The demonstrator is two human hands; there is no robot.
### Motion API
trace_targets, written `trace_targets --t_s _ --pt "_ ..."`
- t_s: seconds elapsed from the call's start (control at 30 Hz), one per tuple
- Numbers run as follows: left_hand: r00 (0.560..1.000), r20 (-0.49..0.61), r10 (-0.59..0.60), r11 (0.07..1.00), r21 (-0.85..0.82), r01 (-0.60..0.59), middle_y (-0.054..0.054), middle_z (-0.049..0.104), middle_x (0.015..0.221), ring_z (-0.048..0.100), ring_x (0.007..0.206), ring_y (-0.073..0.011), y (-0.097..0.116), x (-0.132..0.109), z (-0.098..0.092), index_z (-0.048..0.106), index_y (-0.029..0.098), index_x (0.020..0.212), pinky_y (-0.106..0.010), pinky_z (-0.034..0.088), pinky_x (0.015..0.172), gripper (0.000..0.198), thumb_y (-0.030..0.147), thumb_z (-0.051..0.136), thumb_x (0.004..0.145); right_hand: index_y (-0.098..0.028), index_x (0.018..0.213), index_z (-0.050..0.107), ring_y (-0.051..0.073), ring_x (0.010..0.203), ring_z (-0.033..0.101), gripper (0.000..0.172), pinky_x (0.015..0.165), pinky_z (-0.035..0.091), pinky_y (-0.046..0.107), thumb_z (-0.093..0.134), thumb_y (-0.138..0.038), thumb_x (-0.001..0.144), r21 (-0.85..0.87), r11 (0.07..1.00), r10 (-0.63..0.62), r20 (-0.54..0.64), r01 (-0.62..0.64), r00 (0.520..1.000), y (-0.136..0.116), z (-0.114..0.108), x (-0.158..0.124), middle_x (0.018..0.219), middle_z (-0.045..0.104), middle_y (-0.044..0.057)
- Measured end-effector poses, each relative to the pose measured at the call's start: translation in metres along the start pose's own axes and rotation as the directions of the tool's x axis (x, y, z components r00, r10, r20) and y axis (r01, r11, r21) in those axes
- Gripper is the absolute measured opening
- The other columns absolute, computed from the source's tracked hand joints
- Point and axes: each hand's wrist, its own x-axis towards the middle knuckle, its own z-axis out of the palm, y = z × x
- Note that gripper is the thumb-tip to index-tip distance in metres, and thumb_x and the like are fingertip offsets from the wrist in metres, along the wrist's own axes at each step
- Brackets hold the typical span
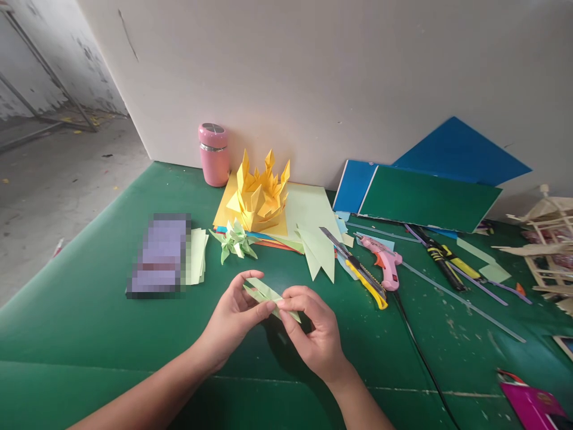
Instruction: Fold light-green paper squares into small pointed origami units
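Between my two hands is a folded piece of light green paper, lifted a little above the green table. My left hand pinches it with the thumb in front and fingers behind. On the other end, the thumb and forefinger of my right hand close on the paper. A light green folded paper flower lies just beyond my left hand. Behind it stands a yellow folded paper crown-like piece on sheets of coloured paper. Pointed light green paper pieces lie beyond my right hand.
A yellow utility knife, blade out, and a pink glue gun with a cord lie right of my hands. A pink flask stands near the wall. Light green paper slips lie left, beside a blurred purple object.
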Motion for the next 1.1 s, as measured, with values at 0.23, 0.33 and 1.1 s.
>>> trace_targets --t_s 0.23,0.33,1.1 --pt "0.999 0.049 -0.003 1.0 -0.027 0.004 0.006 0.064 0.064 0.055 0.056 -0.0067 -0.004 0.002 -0.001 0.046 0.018 0.101 -0.019 0.044 0.057 0.053 0.032 0.081 0.064 -0.023 0.094 0.061 0.017 0.077 0.063 0.008 0.07 0.051 0.029 0.057 -0.024 0.087 -0.038 0.993 -0.108 0.03 0.109 0.994 -0.001 -0.003 0.0 0.084 0.068 0.003" --pt "0.999 0.04 0.019 1.0 -0.01 -0.019 0.005 0.064 0.064 0.054 0.056 -0.0065 -0.005 0.004 0.0 0.046 0.018 0.1 -0.019 0.045 0.058 0.05 0.032 0.08 0.065 -0.021 0.082 0.063 0.016 0.074 0.062 0.017 0.067 0.049 0.028 0.049 -0.025 0.091 0.053 0.998 0.018 0.016 -0.019 1.0 -0.003 -0.002 0.002 0.077 0.067 0.003" --pt "0.998 0.009 -0.061 0.986 -0.154 0.062 0.004 0.063 0.069 0.057 0.061 -0.0089 -0.004 0.001 0.002 0.051 0.019 0.094 -0.019 0.046 0.058 0.042 0.026 0.08 0.065 -0.022 0.082 0.052 0.009 0.06 0.048 0.011 0.054 0.043 0.019 0.059 -0.029 0.084 0.406 0.82 0.428 0.031 -0.403 0.903 -0.005 0.016 -0.003 0.074 0.05 -0.003"
